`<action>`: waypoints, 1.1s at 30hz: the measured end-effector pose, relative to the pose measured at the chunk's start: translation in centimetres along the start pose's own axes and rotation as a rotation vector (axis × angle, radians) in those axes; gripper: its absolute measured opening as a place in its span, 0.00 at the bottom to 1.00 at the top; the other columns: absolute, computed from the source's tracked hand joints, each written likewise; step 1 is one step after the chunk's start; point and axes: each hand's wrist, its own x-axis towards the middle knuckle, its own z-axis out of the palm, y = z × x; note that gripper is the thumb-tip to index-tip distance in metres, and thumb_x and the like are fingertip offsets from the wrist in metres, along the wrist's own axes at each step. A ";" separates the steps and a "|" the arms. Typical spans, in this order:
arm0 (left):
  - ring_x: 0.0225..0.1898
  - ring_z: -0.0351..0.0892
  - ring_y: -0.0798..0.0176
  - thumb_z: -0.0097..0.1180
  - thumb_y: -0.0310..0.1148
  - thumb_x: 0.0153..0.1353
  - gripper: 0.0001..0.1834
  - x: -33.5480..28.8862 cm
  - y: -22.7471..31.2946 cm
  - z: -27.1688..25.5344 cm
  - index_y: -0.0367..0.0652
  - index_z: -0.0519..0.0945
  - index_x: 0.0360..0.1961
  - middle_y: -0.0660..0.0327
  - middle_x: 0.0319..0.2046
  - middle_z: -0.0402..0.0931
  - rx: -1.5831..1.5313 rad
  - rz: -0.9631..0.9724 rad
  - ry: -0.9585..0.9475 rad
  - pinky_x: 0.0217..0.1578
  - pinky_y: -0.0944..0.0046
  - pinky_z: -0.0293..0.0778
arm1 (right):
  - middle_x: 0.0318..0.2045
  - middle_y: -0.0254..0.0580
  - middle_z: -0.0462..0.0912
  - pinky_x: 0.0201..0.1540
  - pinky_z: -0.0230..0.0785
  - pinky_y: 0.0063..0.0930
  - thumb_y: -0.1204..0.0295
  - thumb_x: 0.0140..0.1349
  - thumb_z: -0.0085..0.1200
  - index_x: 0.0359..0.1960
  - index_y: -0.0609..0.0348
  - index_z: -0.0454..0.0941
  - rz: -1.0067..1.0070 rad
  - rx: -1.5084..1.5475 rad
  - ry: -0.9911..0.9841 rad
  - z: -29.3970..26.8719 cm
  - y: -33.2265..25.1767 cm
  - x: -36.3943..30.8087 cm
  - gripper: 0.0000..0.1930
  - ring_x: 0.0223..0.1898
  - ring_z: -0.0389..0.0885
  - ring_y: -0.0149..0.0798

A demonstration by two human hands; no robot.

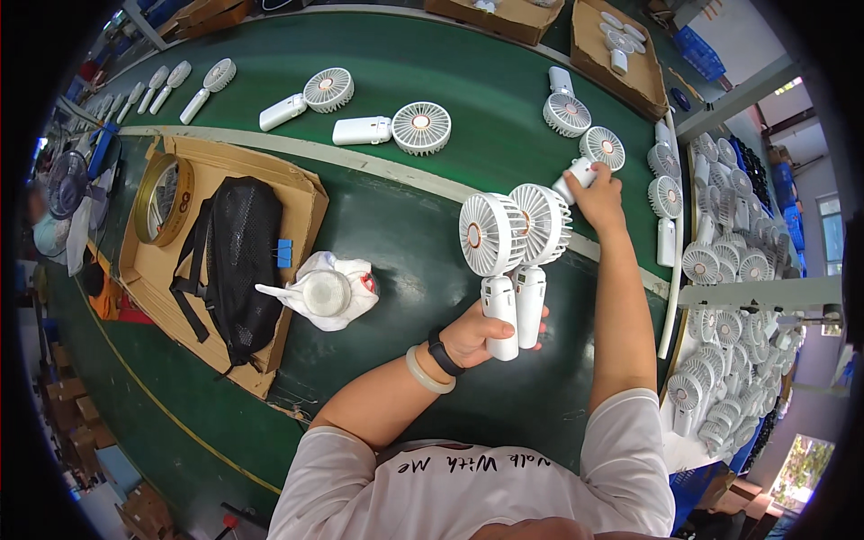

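My left hand [475,333] is wrapped round the handles of two white handheld fans [500,310], held side by side with their round heads up. Farther right, my right hand [596,191] grips the handle of another white handheld fan [601,148] on the green conveyor belt. Just beyond it lies one more fan [566,114], its handle pointing away. Two fans rest on the belt to the left, one nearer [421,128] and one behind it [328,90]. By the right edge lies a fan [666,196] with its handle toward me.
A cardboard tray [310,193] at left holds a black mesh bag [241,261] and a roll of tape [163,200]. Beside it sits a white cloth bundle [326,292] with a round clear lid or jar. Many fans [720,360] crowd a rack at right. A cardboard box [616,54] stands at the back.
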 end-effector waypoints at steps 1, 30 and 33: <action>0.50 0.73 0.55 0.63 0.28 0.45 0.39 -0.1 0.0 0.0 0.44 0.59 0.60 0.51 0.50 0.69 0.010 0.005 0.000 0.48 0.47 0.73 | 0.53 0.57 0.66 0.53 0.65 0.44 0.48 0.49 0.57 0.56 0.56 0.63 0.035 0.000 0.004 -0.4 0.5 0.0 0.37 0.54 0.68 0.57; 0.49 0.73 0.51 0.60 0.26 0.44 0.39 -0.1 -0.6 0.4 0.44 0.58 0.60 0.49 0.50 0.68 0.031 0.031 0.091 0.47 0.47 0.74 | 0.40 0.40 0.71 0.37 0.75 0.32 0.65 0.59 0.54 0.56 0.60 0.59 -0.088 1.858 -0.628 -6.2 1.1 -17.5 0.26 0.35 0.75 0.35; 0.49 0.73 0.51 0.61 0.26 0.44 0.39 -0.1 -0.7 0.6 0.43 0.58 0.60 0.50 0.50 0.69 0.059 0.039 0.112 0.47 0.47 0.75 | 0.37 0.38 0.75 0.35 0.76 0.29 0.69 0.59 0.55 0.56 0.61 0.60 0.042 1.689 -0.490 -6.4 0.5 -17.9 0.25 0.34 0.79 0.33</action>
